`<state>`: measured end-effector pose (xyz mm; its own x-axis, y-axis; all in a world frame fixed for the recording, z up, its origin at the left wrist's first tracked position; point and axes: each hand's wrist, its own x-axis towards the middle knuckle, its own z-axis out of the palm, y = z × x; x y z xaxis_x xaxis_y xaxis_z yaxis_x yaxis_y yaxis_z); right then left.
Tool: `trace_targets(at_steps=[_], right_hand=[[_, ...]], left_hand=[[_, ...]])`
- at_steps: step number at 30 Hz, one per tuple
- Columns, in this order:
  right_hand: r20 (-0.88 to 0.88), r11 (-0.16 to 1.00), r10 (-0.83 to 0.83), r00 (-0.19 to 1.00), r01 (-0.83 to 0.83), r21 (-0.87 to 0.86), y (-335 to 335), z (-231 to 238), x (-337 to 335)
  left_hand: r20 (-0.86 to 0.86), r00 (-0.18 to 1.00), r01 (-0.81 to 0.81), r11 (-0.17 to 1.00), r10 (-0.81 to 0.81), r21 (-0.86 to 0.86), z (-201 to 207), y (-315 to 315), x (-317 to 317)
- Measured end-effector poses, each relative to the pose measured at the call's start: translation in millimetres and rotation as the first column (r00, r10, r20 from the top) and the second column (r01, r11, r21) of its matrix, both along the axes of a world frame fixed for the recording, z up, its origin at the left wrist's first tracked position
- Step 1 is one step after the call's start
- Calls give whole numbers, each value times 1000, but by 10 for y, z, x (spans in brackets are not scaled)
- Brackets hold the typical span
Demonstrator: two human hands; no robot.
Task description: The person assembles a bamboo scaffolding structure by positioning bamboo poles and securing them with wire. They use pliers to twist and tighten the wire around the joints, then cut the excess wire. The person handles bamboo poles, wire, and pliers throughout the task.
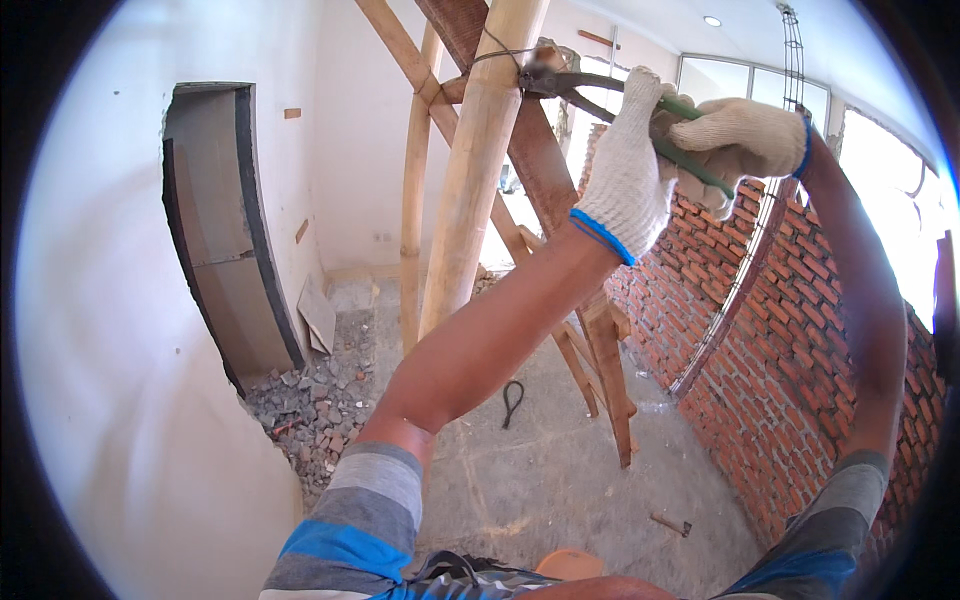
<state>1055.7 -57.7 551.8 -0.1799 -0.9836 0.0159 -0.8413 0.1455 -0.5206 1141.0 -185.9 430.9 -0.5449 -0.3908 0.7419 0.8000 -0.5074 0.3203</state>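
Observation:
Both my hands wear white knitted gloves with blue cuffs and are raised to the upper right. They grip a pair of pincers [592, 84] with dark jaws and green handles. My left hand [627, 165] closes around the handles nearer the jaws. Farther back, my right hand [750, 138] is wrapped around the handle ends. The jaws meet a dark wire tie [503, 51] that loops round a thick bamboo pole [472, 170]. Beside the pole, a brown wooden beam [540, 160] slants down behind my left forearm. What exactly the jaws bite is too small to tell.
Thinner bamboo poles [413, 200] and wooden struts stand around the pole. A red brick wall [800, 350] with a rebar column rises on the right. Rubble [315, 410] lies by the doorway at left. A wire loop [512, 404] and a hammer-like tool [671, 524] rest on the floor.

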Motion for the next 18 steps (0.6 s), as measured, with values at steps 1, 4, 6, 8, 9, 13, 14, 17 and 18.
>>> trace_targets(at_steps=[1,4,6,8,9,13,14,17,18], right_hand=[[90,1000,15,996,-17,12,-3,-12,-34],[-249,992,-96,964,71,-107,-3,-25,120],[-547,909,-285,787,41,-415,54,-283,360],[-772,730,-521,364,-280,-624,181,-652,543],[-752,677,-592,288,-328,-659,134,-743,555],[-650,542,-751,115,-454,-707,-118,-917,374],[-635,528,-765,103,-464,-711,-144,-892,322],[-707,623,-696,128,-381,-683,-91,-812,279],[-724,632,-668,175,-381,-675,-69,-780,300]], left_hand=[[-33,999,-33,999,32,-26,3,-67,-83],[-48,994,-102,989,97,-106,-46,-196,-116],[2,986,-167,983,168,-72,-52,-202,-21],[40,986,-158,986,160,-53,-12,-145,48],[64,989,-127,991,130,-52,-10,-125,52],[72,988,-135,991,136,-23,-1,-84,10],[63,987,-148,989,149,-16,16,-80,12],[91,984,-150,988,152,-20,4,-75,32],[70,989,-130,991,131,-19,-15,-70,35]])
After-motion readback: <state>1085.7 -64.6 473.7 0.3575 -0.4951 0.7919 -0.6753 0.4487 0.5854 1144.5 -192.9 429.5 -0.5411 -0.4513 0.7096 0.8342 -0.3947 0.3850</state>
